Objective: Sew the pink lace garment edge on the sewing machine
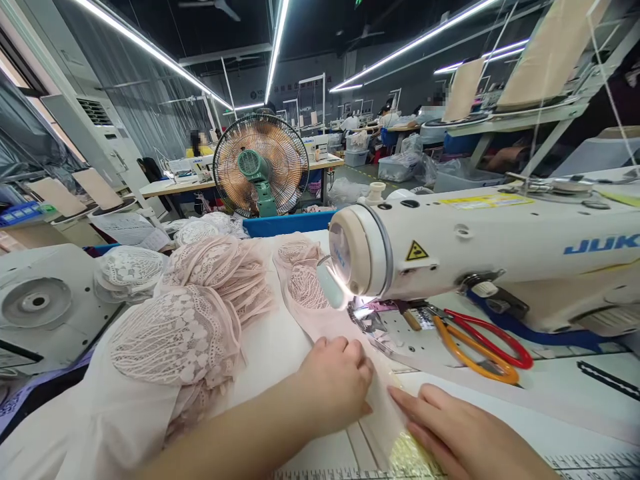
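Note:
A pale pink lace bra [307,287] lies on the sewing table, its cups beside the needle area and its smooth band stretching toward me. My left hand [337,380] is closed, with curled fingers gripping the band left of the needle plate. Its fingertips are partly hidden. My right hand [463,427] rests lower right, fingers stretched out against the band's edge. Under the lit head of the white sewing machine [480,247], the presser foot [367,313] is hard to make out. A shiny yellowish patch [410,457] shows below the fabric by my right hand.
Stacked pink lace bras [175,340] heap up on the left, with white lace pieces [130,270] behind. Orange-handled scissors [470,353] and a red handle [500,333] lie right of the needle. A ruler tape [590,461] edges the table. A large fan [260,167] stands ahead.

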### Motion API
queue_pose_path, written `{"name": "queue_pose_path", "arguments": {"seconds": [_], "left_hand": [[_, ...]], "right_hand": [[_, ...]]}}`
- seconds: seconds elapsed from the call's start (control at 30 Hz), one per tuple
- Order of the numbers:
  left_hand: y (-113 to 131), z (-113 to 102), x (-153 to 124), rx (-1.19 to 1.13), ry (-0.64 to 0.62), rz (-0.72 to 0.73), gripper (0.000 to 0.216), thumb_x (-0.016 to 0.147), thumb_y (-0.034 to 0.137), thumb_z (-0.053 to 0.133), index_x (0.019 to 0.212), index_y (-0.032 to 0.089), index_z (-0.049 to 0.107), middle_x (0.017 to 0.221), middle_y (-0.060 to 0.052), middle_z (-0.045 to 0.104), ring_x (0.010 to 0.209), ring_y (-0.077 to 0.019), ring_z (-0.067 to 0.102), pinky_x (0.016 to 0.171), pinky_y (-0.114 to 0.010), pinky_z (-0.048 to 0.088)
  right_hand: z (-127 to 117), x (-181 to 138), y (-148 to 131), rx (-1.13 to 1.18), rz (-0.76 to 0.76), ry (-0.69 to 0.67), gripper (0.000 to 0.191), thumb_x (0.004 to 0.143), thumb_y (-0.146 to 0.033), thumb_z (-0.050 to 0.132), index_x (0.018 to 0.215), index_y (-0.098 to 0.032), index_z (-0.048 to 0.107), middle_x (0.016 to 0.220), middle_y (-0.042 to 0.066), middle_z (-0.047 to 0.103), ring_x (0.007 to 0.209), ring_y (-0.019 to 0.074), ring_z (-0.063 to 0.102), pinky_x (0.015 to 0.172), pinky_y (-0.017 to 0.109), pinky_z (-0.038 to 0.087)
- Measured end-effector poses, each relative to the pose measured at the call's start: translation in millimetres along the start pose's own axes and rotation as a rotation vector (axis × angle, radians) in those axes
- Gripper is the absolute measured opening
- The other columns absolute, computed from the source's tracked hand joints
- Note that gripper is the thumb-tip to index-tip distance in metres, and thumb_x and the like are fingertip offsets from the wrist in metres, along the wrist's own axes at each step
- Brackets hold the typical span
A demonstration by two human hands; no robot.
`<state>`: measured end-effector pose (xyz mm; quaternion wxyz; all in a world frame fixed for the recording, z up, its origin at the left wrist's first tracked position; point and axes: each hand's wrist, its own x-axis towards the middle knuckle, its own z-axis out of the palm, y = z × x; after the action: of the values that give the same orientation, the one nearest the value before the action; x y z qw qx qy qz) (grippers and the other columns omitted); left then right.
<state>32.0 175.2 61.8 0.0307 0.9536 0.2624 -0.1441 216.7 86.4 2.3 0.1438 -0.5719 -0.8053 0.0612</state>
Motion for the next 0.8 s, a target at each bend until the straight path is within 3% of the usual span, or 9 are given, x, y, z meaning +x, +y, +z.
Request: {"name": "queue_pose_path", "arguments": {"seconds": [0.17,0.27,0.37,0.43,0.53,0.63,0.8], "left_hand": [[-9.1,1.6,-0.3,0.043,0.026,0.047,0.044,0.088,0.039,0.041,0.125,0.015,0.046,0.124,-0.013,0.047,0.109,-0.0277,0.044,0.096,-0.05,0.036],[-13.0,1.3,-1.5,0.037,0.051,0.111,0.037,0.09,0.027,0.037,0.124,0.014,0.048,0.126,-0.012,0.046,0.113,-0.0261,0.044,0.098,-0.042,0.037],[-13.6,-1.7,-3.0,-0.011,0.018,0.138,0.036,0.091,0.021,0.033,0.123,0.015,0.048,0.128,-0.011,0.045,0.115,-0.0243,0.044,0.088,-0.033,0.045],[-12.9,-4.5,-4.0,-0.035,-0.048,0.131,0.037,0.089,0.02,0.036,0.125,0.015,0.046,0.13,-0.011,0.043,0.116,-0.0245,0.044,0.082,-0.03,0.048],[-12.6,-7.5,-4.4,-0.031,-0.09,0.135,0.041,0.086,0.02,0.044,0.126,0.013,0.045,0.133,-0.013,0.041,0.12,-0.0259,0.04,0.089,-0.031,0.045],[-15.4,-7.9,-2.7,-0.037,-0.048,0.159,0.041,0.087,0.028,0.046,0.124,0.01,0.048,0.131,-0.014,0.043,0.12,-0.0272,0.04,0.096,-0.035,0.04],[-24.7,-5.4,2.0,-0.074,0.01,0.154,0.041,0.085,0.033,0.049,0.121,0.013,0.051,0.131,-0.011,0.045,0.118,-0.0268,0.041,0.095,-0.04,0.041]], "right_hand": [[0.0,6.4,-0.4,-0.003,-0.01,0.012,0.025,0.087,-0.027,0.042,0.105,-0.029,0.06,0.067,-0.001,0.057,0.051,0.0128,0.057,0.044,0.021,0.04],[0.4,10.2,0.6,-0.012,-0.001,0.007,0.025,0.087,-0.029,0.041,0.1,-0.028,0.061,0.066,-0.001,0.058,0.052,0.0135,0.058,0.046,0.022,0.042],[1.9,14.2,3.4,-0.014,0.0,-0.003,0.027,0.088,-0.029,0.039,0.102,-0.028,0.062,0.069,0.0,0.061,0.054,0.0145,0.059,0.047,0.023,0.043],[4.1,17.3,5.8,-0.01,0.001,-0.001,0.029,0.087,-0.029,0.039,0.107,-0.029,0.061,0.07,0.001,0.063,0.055,0.0154,0.06,0.048,0.024,0.045],[8.6,22.6,9.0,-0.022,0.018,0.008,0.034,0.087,-0.028,0.038,0.112,-0.027,0.06,0.071,0.002,0.066,0.058,0.0175,0.063,0.051,0.026,0.047],[12.1,28.7,10.4,-0.038,0.041,-0.015,0.038,0.087,-0.028,0.034,0.117,-0.025,0.058,0.076,0.004,0.07,0.064,0.0204,0.065,0.054,0.03,0.049],[9.6,39.7,8.0,-0.063,0.113,-0.138,0.045,0.088,-0.028,0.028,0.125,-0.023,0.052,0.089,0.007,0.071,0.076,0.0241,0.066,0.058,0.035,0.05]]}}
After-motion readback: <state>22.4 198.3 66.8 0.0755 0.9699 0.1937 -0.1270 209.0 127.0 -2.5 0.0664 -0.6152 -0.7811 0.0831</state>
